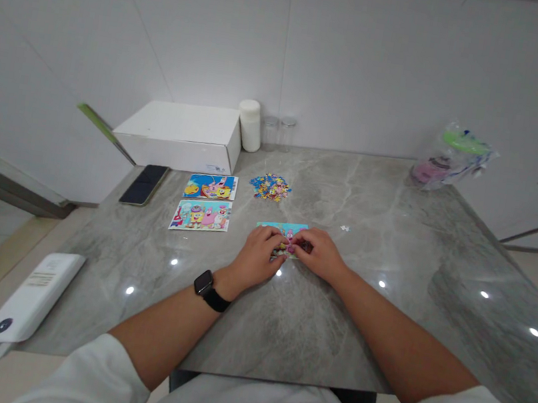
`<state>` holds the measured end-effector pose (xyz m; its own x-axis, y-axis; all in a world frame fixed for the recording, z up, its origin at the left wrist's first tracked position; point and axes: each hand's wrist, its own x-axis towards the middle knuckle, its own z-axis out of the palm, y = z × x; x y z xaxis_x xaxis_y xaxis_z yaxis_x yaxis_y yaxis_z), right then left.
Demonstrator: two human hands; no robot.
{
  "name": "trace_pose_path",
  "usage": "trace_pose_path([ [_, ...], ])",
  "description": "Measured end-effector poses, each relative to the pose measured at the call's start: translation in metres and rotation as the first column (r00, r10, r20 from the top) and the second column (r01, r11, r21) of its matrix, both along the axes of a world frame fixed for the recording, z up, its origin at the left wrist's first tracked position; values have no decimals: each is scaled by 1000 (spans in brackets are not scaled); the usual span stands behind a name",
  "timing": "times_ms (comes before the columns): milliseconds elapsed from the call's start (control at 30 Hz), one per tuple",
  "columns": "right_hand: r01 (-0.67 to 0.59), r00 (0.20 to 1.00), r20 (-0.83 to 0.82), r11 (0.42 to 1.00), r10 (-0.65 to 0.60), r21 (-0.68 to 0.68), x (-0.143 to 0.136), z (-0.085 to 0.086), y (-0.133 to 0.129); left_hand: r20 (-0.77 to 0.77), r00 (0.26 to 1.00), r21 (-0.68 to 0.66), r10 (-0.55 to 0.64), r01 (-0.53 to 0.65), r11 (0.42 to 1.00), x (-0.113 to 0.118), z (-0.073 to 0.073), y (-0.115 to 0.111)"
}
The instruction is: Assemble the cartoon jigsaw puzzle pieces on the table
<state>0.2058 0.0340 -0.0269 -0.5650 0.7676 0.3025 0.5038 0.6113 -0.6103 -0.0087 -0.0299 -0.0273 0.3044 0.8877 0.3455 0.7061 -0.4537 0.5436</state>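
A small, colourful jigsaw puzzle (pixel 279 226) lies flat on the grey table, partly covered by both hands. My left hand (pixel 257 255), with a black watch on its wrist, is at the puzzle's left side, its fingers curled and closed on it. From the right, my right hand (pixel 320 252) meets it with thumb and fingers pinched over the picture's middle. The fingertips of both hands nearly touch, and hide whether a loose piece is between them. Beyond the hands lies a pile of loose puzzle pieces (pixel 271 187). A few pale pieces (pixel 344 227) lie apart to the right.
Two cartoon picture cards (pixel 210 187) (pixel 201 216) lie left of the pile, beside a phone (pixel 144 184). Behind stand a white box (pixel 177 137), a white bottle (pixel 250 126) and two clear jars (pixel 286 134). A plastic-wrapped container (pixel 441 163) stands far right; a white device (pixel 35 294) sits front left.
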Motion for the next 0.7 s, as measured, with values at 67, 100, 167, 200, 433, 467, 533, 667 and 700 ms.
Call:
trace_pose_path([
  [67, 10, 1000, 9, 1000, -10, 16, 0, 0, 0, 3, 1000, -4, -1, 1, 1000, 0, -1, 0],
  [100, 18, 1000, 16, 1000, -18, 24, 0, 0, 0, 2, 1000, -5, -1, 1, 1000, 0, -1, 0],
  [167, 30, 999, 30, 999, -31, 37, -1, -1, 0, -6, 1000, -4, 0, 0, 1000, 0, 0, 0],
  [200, 32, 999, 36, 999, -33, 40, -1, -1, 0, -10, 1000, -5, 2, -2, 1000, 0, 1, 0],
  [433, 62, 993, 90, 993, -71, 99, 0, -1, -1, -18, 1000, -24, 8, -8, 1000, 2, 5, -1],
  [467, 68, 992, 98, 992, -79, 107, 0, -1, -1, -19, 1000, -23, 6, -6, 1000, 2, 4, -1],
  [533, 78, 990, 106, 990, -91, 116, 0, -2, -1, -19, 1000, -18, 4, -4, 1000, 1, 4, -1],
  [667, 94, 991, 86, 990, -103, 107, 2, -4, 0, -25, 1000, -10, -6, 5, 1000, 1, 4, -1],
  [700, 95, 992, 75, 990, -103, 104, 2, -4, 1, -31, 999, -10, -8, 8, 1000, 0, 4, -1],
])
